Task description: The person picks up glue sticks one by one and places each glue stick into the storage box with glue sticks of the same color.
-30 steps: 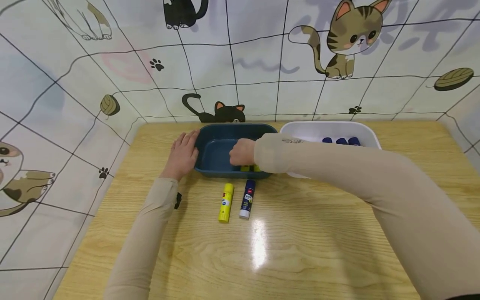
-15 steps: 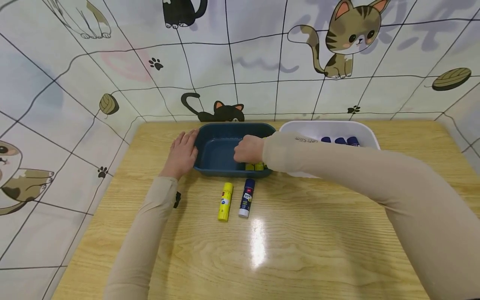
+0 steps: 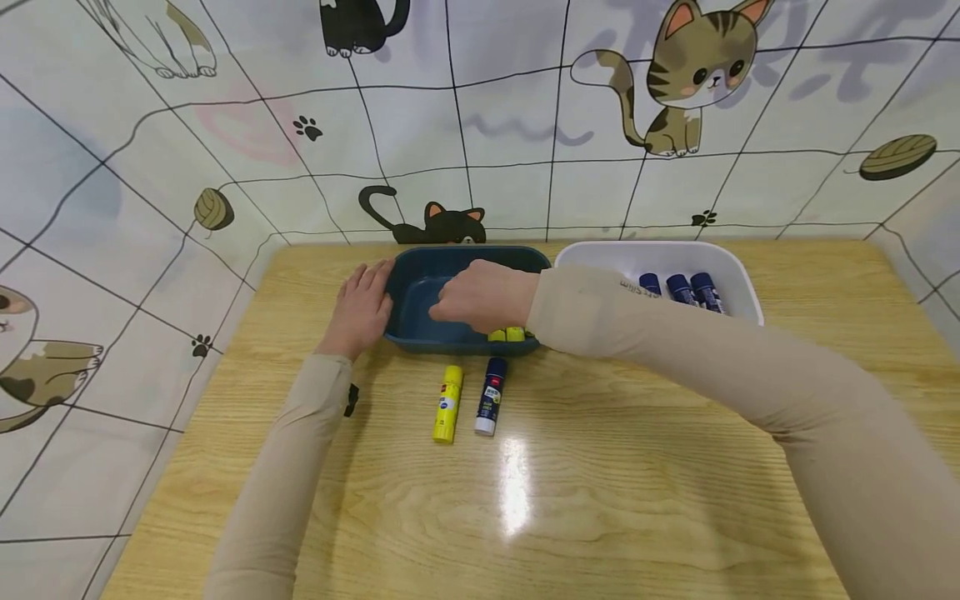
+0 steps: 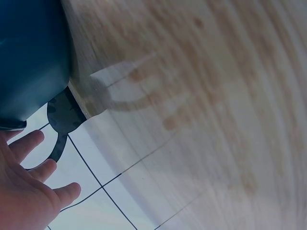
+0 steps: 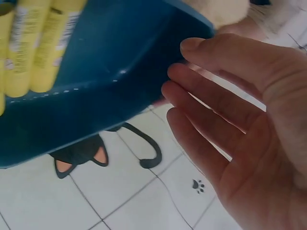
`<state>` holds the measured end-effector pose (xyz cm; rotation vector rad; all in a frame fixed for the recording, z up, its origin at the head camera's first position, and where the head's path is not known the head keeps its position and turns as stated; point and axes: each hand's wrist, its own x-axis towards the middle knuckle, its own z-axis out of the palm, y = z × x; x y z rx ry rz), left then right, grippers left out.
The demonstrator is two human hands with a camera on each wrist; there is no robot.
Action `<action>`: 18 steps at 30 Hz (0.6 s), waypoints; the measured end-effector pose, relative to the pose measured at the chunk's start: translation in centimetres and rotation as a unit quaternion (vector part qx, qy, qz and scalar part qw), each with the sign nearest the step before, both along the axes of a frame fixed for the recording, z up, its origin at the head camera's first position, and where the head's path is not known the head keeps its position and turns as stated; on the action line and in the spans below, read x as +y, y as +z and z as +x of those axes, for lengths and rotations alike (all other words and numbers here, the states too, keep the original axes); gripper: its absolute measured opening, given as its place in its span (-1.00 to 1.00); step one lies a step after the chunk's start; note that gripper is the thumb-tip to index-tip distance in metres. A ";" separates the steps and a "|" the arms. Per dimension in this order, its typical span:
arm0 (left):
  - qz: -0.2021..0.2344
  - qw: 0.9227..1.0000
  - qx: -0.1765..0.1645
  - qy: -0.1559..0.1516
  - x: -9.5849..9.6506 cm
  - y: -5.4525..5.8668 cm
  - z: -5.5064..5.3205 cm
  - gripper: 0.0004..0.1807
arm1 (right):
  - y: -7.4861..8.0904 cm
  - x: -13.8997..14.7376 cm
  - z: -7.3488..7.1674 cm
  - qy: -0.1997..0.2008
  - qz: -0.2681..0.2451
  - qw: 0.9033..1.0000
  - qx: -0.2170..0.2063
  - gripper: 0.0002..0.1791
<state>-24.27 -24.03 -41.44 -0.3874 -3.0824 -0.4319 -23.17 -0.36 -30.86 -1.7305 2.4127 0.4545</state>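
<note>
My left hand (image 3: 358,310) rests against the left end of a dark blue plastic bin (image 3: 414,315), its fingers extended. Above the bin's middle hovers my right hand (image 3: 483,296); the right wrist view shows its fingers loosely extended with nothing between them. Several yellow glue sticks (image 5: 53,48) lie side by side in the bin, partly hidden by the right arm in the head view. In front of the bin, a yellow glue stick (image 3: 447,404) and a dark blue glue stick (image 3: 491,397) with a white end lie on the table.
To the right of the blue bin stands a white bin (image 3: 652,252) with several dark blue glue sticks (image 3: 707,292), partly behind the right sleeve (image 3: 675,333). A wall (image 3: 517,183) printed with cats rises behind the wooden table (image 3: 600,483).
My right hand has risen out of the blue bin and moved left from half a second ago. More of the white bin's glue sticks show. My left hand stays put.
</note>
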 end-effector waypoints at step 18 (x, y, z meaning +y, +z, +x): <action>0.006 1.000 0.008 -0.001 -0.1 -0.5 -0.1 -0.41 | 0.0 1.0 2.1 -0.023 -0.035 0.999 -0.014 -0.65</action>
